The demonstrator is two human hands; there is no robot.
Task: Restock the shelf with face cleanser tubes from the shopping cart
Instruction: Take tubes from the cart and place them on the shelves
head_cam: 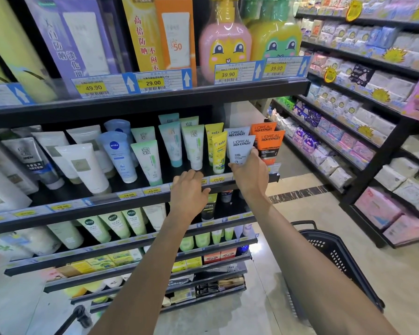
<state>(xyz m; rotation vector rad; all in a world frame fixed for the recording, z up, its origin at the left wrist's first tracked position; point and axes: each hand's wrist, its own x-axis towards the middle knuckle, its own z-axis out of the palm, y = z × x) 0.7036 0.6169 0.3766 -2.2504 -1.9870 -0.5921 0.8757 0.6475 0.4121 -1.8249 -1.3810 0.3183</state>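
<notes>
While pinching the lower end of a white face cleanser tube point(240, 149) between thumb and curled fingers point(252, 153), right hand point(249, 176) at the right end of the shelf point(155, 199), setting the tube upright in the front of its row. Just right of it, touching, an orange tube point(270, 143); behind each, another tube of the same kind. Left hand point(188, 193) nearby to the left, palm down, fingers straight and close together, resting on the shelf's front rail, holding nothing.

Judged progress: well along, this row nearly filled, tube almost seated but not yet released. Rows of green, yellow, blue and white tubes point(148, 163) standing full along the shelf to the left. Near right, low behind the right forearm, a dark perforated shopping basket point(334, 257); contents hidden, so remaining stock impossible to tell.

Black tiered shelving with yellow price tags point(153, 82); above, boxed sunscreen and cartoon-faced pump bottles point(225, 44). Pale glossy floor. Far right, across the aisle, more shelves of pastel packets point(348, 141).
</notes>
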